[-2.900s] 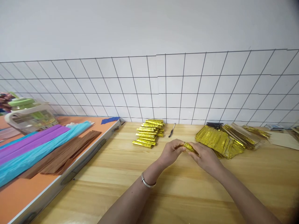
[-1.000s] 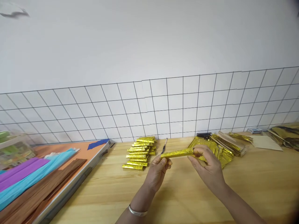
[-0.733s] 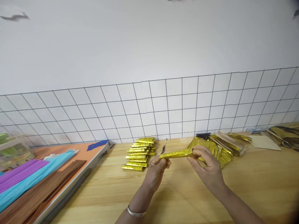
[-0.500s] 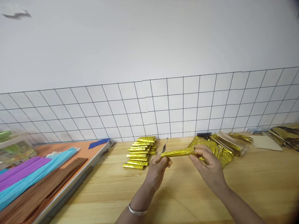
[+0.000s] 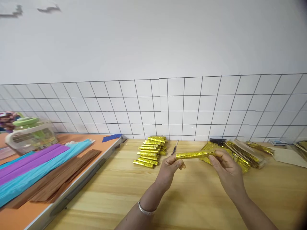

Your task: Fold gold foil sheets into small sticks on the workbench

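A narrow folded strip of shiny gold foil paper (image 5: 192, 155) is stretched level between my two hands, above the wooden table. My left hand (image 5: 169, 167) pinches its left end between thumb and fingers. At the other end, my right hand (image 5: 226, 164) grips the strip with thumb and forefinger. Behind my left hand lies a stack of similar folded gold strips (image 5: 150, 151), with a pen (image 5: 175, 147) beside it. A pile of flatter gold foil sheets (image 5: 242, 159) sits beyond my right hand, partly covered by it.
On the left, an orange-topped surface (image 5: 79, 138) with a raised edge carries purple (image 5: 40, 159), blue (image 5: 55, 163) and brown crepe paper (image 5: 69, 174), plus a clear jug with a green lid (image 5: 31, 131). Black clips (image 5: 217, 141) and a beige sheet (image 5: 287, 156) lie near the tiled wall.
My view has turned left, so the table's contents sit further right and more of the jug shows. Both hands still hold the gold strip, much as before.
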Available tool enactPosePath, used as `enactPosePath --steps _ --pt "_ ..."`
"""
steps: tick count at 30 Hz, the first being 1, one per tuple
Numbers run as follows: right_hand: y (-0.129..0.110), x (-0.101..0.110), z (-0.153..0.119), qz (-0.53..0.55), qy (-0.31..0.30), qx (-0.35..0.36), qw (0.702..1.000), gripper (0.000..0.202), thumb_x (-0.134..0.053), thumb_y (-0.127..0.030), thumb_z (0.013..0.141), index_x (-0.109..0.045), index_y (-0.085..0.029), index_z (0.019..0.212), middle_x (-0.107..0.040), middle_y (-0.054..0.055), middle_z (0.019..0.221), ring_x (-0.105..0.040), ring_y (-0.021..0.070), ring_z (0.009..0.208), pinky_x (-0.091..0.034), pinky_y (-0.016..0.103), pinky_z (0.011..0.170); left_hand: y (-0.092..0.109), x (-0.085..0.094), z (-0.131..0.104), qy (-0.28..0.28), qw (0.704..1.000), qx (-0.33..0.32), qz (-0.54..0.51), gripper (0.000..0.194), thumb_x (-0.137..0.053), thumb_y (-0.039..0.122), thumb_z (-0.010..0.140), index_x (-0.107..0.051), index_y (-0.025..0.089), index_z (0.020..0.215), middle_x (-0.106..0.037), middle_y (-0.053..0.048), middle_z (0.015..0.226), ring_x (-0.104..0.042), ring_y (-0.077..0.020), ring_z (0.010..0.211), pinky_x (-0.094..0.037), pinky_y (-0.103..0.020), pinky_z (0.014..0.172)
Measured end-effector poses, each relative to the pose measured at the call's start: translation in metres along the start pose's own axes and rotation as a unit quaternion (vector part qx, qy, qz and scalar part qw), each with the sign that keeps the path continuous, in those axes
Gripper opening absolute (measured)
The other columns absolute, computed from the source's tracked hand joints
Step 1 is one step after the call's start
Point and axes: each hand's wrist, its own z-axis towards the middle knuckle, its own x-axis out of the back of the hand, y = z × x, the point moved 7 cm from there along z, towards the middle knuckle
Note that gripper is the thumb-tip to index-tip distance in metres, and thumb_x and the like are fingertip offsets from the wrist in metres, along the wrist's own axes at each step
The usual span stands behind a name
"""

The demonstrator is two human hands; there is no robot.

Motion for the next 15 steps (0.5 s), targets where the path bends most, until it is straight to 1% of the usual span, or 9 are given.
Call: enactPosePath --steps 4,9,12,15 --pt "-0.001 -0.003 -0.001 -0.004 -0.002 0.008 1.0 0.012 -0.056 -0.032 0.084 -0.057 -0.021 0.088 -0.055 0.005 0.099 -0.054 0.0185 0.091 -0.046 0.032 0.077 -0.01 0.0 -0.001 0.001 0.999 0.018 -0.033 0.031 -0.055 0.039 0.085 -0.062 0.013 0.07 -0.061 -0.005 0.068 -0.048 -0.0121 0.064 -0.036 -0.026 0.065" --pt "-0.006 -0.005 -0.004 -0.015 0.001 0.026 1.0 0.01 -0.057 -0.031 0.083 -0.056 -0.022 0.088 -0.054 0.004 0.097 -0.053 0.0173 0.088 -0.045 0.03 0.074 -0.019 -0.004 -0.003 0.008 0.993 0.048 -0.108 0.027 -0.055 0.037 0.085 -0.058 0.013 0.072 -0.06 -0.003 0.066 -0.047 -0.011 0.063 -0.036 -0.024 0.063" --pt "-0.007 -0.005 -0.004 -0.017 -0.002 0.025 1.0 0.01 -0.056 -0.031 0.084 -0.056 -0.022 0.088 -0.054 0.003 0.097 -0.053 0.017 0.088 -0.044 0.03 0.074 -0.02 -0.006 -0.004 0.002 0.992 0.054 -0.111 0.026 -0.055 0.036 0.085 -0.057 0.014 0.073 -0.06 -0.003 0.067 -0.047 -0.0112 0.063 -0.036 -0.025 0.064" --pt "-0.008 -0.004 -0.004 -0.023 -0.001 0.025 0.999 0.01 -0.055 -0.031 0.085 -0.056 -0.021 0.087 -0.054 0.003 0.095 -0.052 0.0172 0.088 -0.044 0.03 0.074 -0.019 -0.005 -0.004 -0.002 0.995 0.05 -0.089 0.028 -0.055 0.037 0.086 -0.057 0.013 0.071 -0.06 -0.004 0.067 -0.047 -0.0117 0.064 -0.036 -0.025 0.064"
